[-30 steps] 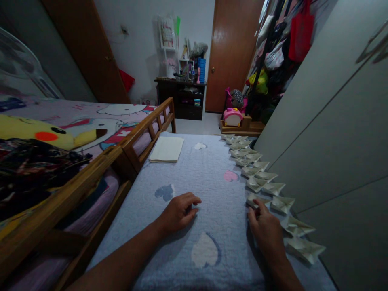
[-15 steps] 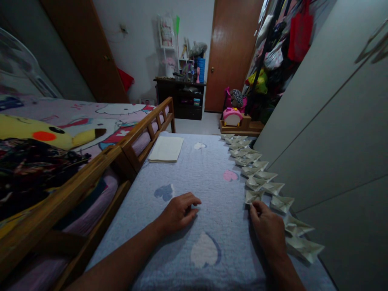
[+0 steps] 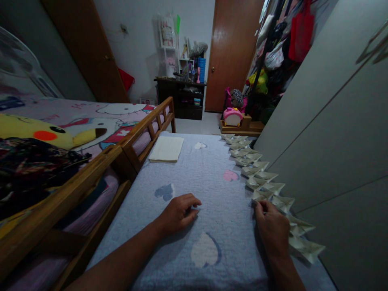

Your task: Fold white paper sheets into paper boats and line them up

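Boat shift: right hand [image 3: 273,228] and the nearest inner paper boat [image 3: 262,195] have moved slightly rightward since the earlier frame.
Paper stack [image 3: 166,149]: far left of the quilted sheet [image 3: 209,161], beside the wooden rail [image 3: 148,127].
Left hand [image 3: 180,212]: loosely curled over the sheet, narrow gap at the thumb, nothing held; best kept clear.
Right-hand pinch: narrow, on the boat's near corner; a light grip and low slide should spare the folds.
Outer boats [image 3: 283,203]: just right of the pinched boat; knuckles could knock them, so lift away cleanly.
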Motion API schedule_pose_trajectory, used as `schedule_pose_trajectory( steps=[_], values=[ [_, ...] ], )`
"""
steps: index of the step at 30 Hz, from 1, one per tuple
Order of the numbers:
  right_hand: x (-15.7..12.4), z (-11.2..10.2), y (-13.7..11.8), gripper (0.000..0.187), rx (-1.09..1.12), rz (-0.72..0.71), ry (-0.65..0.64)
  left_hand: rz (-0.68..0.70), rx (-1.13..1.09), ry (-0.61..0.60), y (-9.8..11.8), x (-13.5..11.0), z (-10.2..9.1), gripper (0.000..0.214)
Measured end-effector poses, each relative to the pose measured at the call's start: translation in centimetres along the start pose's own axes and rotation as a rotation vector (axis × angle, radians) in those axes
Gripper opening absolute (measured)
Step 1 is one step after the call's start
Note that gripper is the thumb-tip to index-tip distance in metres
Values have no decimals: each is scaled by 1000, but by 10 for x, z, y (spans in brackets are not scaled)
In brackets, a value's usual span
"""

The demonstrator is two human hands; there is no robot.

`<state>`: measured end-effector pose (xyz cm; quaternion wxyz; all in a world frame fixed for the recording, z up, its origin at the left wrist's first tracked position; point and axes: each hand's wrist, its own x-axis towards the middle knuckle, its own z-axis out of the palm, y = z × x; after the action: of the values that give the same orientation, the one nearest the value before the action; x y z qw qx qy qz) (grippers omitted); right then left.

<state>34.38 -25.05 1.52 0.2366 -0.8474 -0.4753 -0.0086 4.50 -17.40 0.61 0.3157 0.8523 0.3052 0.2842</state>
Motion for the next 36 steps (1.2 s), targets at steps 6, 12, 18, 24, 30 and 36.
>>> schedule_pose_trajectory(
  steps=[6, 12, 18, 24, 30, 36],
  values=[
    [-4, 5, -3, 48, 29, 22, -9, 25, 10, 1, -1, 0, 0, 20],
    [-5, 3, -2, 39, 47, -14, -72, 30, 10, 6, -1, 0, 1, 20],
    [-3, 2, -4, 35, 1, -18, -65, 24, 14, -8, -1, -1, 0, 20],
    [0, 2, -3, 33, -13, 5, -35, 15, 23, -22, 0, -1, 0, 19],
    [2, 5, -1, 31, -28, 1, -41, -11, 20, -36, 1, -1, 0, 19],
    [0, 6, 1, 41, -13, 30, -28, -4, 35, -39, 2, -1, -1, 19]
  ],
)
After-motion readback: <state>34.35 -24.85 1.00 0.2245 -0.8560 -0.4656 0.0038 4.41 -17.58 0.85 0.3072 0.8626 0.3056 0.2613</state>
